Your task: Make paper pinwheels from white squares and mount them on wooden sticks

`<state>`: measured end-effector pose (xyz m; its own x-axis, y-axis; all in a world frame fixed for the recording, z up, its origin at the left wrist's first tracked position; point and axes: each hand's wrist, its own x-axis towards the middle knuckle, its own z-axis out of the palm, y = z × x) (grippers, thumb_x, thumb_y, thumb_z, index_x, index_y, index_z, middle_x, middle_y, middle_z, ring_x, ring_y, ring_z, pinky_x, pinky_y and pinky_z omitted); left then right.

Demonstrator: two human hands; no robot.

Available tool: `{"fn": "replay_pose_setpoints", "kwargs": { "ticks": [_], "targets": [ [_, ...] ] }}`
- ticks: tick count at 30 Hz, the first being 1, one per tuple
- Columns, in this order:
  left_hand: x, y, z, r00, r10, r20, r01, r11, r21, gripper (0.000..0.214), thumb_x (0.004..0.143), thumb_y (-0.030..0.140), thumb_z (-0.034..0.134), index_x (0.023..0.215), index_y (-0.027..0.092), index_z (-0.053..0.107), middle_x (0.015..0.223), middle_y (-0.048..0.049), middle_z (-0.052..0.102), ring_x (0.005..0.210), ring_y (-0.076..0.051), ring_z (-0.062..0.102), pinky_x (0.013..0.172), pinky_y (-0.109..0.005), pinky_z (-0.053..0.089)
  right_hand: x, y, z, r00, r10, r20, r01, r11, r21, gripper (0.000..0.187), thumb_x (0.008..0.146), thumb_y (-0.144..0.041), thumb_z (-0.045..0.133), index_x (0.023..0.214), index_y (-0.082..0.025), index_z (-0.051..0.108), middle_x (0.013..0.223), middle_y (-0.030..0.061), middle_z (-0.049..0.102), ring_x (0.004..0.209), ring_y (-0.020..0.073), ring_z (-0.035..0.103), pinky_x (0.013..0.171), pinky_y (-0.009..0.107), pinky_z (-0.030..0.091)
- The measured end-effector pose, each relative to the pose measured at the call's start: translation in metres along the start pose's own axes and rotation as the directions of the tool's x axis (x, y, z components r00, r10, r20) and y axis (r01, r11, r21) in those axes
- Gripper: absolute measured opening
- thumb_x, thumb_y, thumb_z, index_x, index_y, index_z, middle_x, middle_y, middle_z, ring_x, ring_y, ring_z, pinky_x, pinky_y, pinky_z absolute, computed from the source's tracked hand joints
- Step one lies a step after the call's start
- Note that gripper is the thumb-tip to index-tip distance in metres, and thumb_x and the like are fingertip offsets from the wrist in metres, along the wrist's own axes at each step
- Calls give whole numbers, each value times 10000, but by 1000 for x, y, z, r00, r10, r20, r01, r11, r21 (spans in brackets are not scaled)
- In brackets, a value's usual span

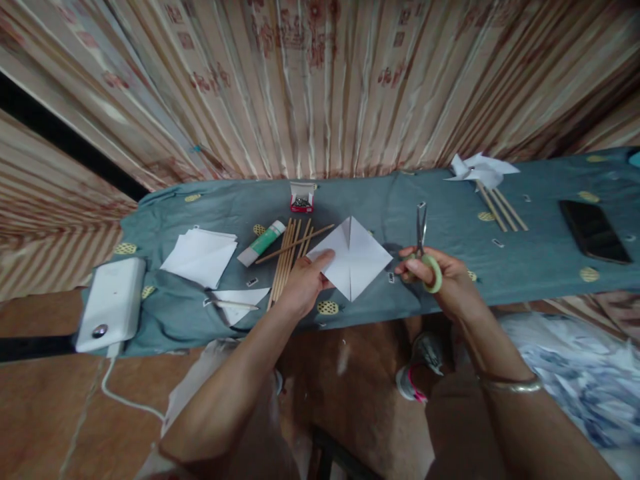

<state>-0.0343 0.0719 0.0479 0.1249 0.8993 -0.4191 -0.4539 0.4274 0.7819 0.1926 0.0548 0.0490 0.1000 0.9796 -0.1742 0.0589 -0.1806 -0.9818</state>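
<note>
My left hand [307, 283] pinches the left corner of a white square of paper [363, 257], turned like a diamond. Slits or creases run inward from its top and bottom corners. To the right of the paper, my right hand [440, 273] grips scissors [431, 272] with pale green handles, their blades pointing away from me. Several wooden sticks [284, 260] lie beside my left hand, one crossing over the others. A glue stick [263, 243] with a green label rests left of them. Behind the sticks stands a small open red box [302, 199] with tiny metal pieces.
Stacked white paper [200, 257] and a pencil [235, 303] on a paper piece are at left, near a white power bank [111, 303] with a cable. Paper pinwheels [483, 170] on sticks and a black phone [594, 230] lie at right on the green cloth [540, 267].
</note>
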Motion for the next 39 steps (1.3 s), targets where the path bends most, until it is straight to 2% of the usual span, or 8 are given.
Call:
{"fn": "replay_pose_setpoints", "kwargs": {
  "ticks": [4,11,15,18,22,25,31,39],
  "targets": [
    [-1,-5,0,997,-43,63,36,993,110,220,635,301,762,761,133,697,780,-93,737,774,-255,699,659,-334,553,4,-2,-1,1000,13,-7,-13,1000,-2,441,543,-449,870,877,-214,705,661,-21,656,584,113,554,530,232,428],
    [0,-15,-1,994,-47,102,28,983,182,189,604,285,797,669,137,699,601,-30,684,549,-155,622,522,-230,470,-2,-4,9,987,92,131,-91,996,-18,417,532,-388,858,850,-197,667,597,-66,573,488,70,437,455,217,320],
    [-3,-12,4,985,-76,155,68,996,58,291,674,404,773,756,132,709,742,-83,733,772,-233,699,704,-308,542,-3,-4,16,992,74,107,-74,997,-2,411,526,-398,843,824,-199,641,568,-75,547,470,69,408,444,221,315],
    [-7,-8,10,964,-74,254,97,992,-83,385,709,475,741,883,133,711,905,-118,746,1020,-297,671,884,-392,525,0,-2,21,1000,14,2,-14,1000,18,405,525,-426,829,805,-215,626,570,-76,534,481,76,413,456,228,329],
    [-12,-10,17,952,-22,306,64,990,-127,406,679,382,789,999,151,696,1068,-116,725,1157,-309,605,993,-429,470,3,2,30,990,-15,-137,23,998,51,427,516,-449,825,811,-227,611,596,-70,552,498,82,436,474,232,351],
    [-13,-17,22,967,2,256,30,992,-123,381,654,276,811,997,155,696,1062,-97,727,1089,-280,640,988,-430,475,3,3,38,985,-7,-174,25,994,103,432,524,-437,820,830,-223,603,621,-66,576,503,80,450,483,228,365],
    [-10,-26,28,1000,-13,13,16,978,-208,226,711,185,759,919,128,689,991,-91,731,997,-241,674,948,-429,510,-1,3,51,988,36,-153,-10,985,171,455,501,-429,836,822,-225,586,576,-83,543,476,74,432,460,218,350],
    [-6,-15,22,1000,-4,-19,-2,960,-278,166,773,172,695,928,119,666,996,-105,729,1062,-258,658,978,-428,500,-4,10,52,997,29,-76,-20,993,115,447,553,-506,819,830,-215,623,595,-55,586,506,94,472,477,224,355]
  ]
}}
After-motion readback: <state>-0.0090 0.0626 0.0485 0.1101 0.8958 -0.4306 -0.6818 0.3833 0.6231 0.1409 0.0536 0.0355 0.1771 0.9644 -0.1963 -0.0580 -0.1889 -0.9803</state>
